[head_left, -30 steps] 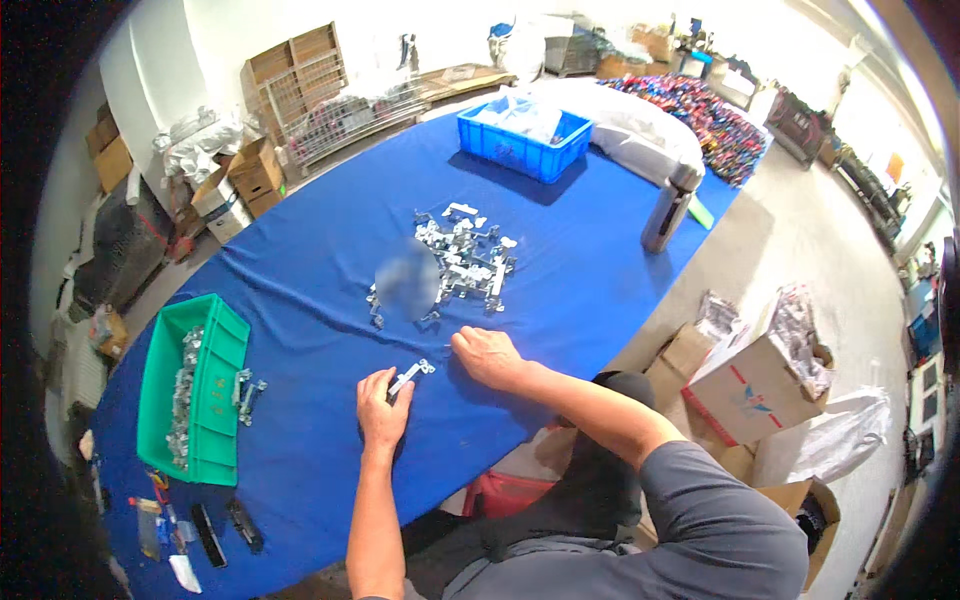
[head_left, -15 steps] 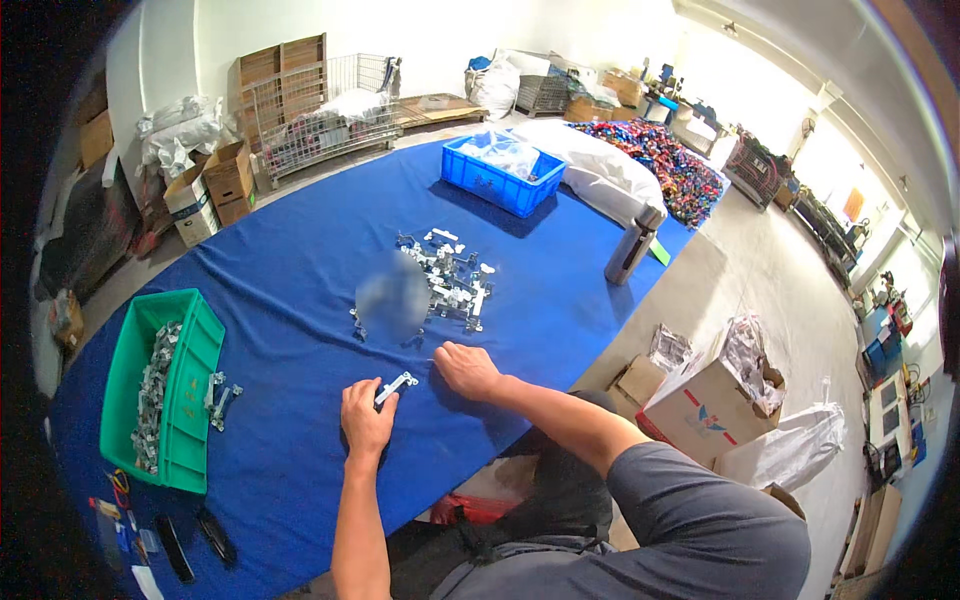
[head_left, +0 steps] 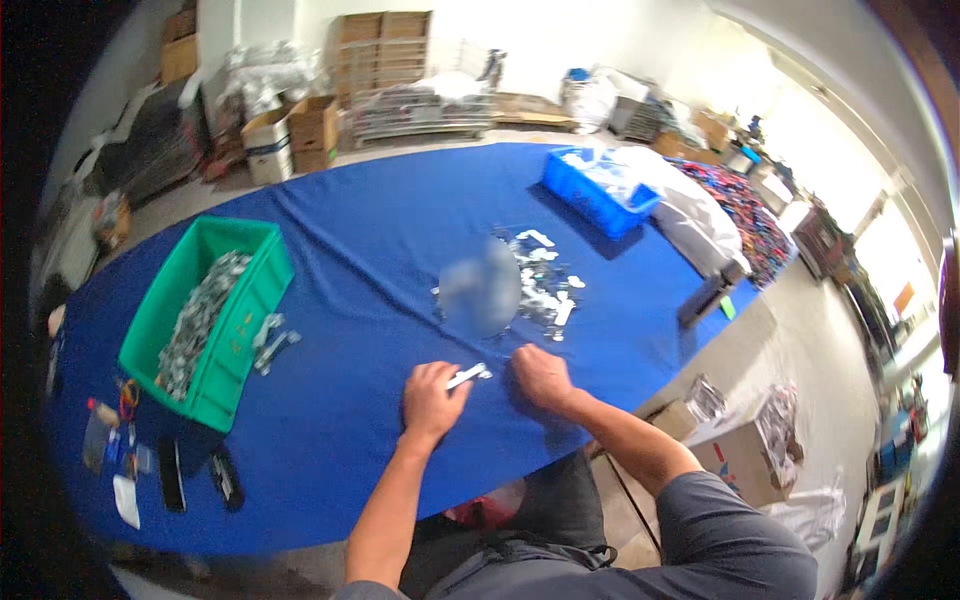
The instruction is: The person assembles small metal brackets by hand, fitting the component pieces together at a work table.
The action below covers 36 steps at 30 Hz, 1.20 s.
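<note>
Blue table [head_left: 340, 430] runs under the L hand [head_left: 432, 402] & R hand [head_left: 543, 377] and well out ahead; its near edge curves just behind them, so best work fwd of that line lest anything drops off. Green bin [head_left: 245, 350], w/ metal bits [head_left: 205, 325] heaped inside, stands well left of L hand; its wall facing that hand is tall, so any reach in should go up & over, not slide. Blue crate [head_left: 590, 200] is far ahead & right of R hand, prob. out of the way. Pile [head_left: 545, 290] is just ahead of R hand, its left side lost in blur; short reach, but jumbled, so fringe pieces prob. come free easiest. Room btwn L hand & bin is mostly open, bar a few strays [head_left: 272, 345] by the bin wall: good lane for moving. Hands are apart: R curls low nr the table, can't tell if it's holding anything; L pinches one part [head_left: 466, 376] btwn thumb & fingers, free end sticking out twd R hand. A light, firm pinch w/ that end left exposed is prob. best, so R hand can get at it w/o a regrip.
</note>
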Tool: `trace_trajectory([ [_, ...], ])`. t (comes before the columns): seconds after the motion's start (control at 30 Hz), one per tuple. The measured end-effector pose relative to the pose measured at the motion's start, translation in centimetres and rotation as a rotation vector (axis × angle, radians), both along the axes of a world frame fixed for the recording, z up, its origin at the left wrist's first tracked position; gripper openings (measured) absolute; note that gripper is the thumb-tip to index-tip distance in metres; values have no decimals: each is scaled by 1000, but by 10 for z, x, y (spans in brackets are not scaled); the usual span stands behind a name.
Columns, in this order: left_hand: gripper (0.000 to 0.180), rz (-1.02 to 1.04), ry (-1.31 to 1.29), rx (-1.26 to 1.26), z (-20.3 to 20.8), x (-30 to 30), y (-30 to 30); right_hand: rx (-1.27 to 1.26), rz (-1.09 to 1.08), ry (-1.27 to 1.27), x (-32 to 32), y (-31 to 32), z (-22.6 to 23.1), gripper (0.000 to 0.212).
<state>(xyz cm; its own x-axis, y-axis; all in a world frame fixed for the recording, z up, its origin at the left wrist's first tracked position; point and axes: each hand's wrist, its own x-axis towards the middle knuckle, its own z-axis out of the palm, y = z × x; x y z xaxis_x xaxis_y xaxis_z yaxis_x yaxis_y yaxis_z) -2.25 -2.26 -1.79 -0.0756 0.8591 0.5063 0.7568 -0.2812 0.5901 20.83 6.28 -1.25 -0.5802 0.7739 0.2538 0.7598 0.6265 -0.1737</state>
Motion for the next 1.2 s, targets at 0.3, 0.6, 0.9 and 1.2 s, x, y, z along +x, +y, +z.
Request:
trace_trajectory([
  [0.3, 32, 42, -102, -6, -1, 5, -7, 39, 15, 22, 2, 1, -5, 7],
  [0.6, 29, -14, -113, -69, 6, 3, -7, 42, 80, 38, 9, 6, -4, 6],
  [0.9, 25, 75, -210, -29, 4, 3, -1, -32, 127, 156, 11, 10, -6, 7],
  [1.2, 24, 302, -57, -91, 22, -59, -14, -50, 301, 332, 11, 5, 6, 11],
])
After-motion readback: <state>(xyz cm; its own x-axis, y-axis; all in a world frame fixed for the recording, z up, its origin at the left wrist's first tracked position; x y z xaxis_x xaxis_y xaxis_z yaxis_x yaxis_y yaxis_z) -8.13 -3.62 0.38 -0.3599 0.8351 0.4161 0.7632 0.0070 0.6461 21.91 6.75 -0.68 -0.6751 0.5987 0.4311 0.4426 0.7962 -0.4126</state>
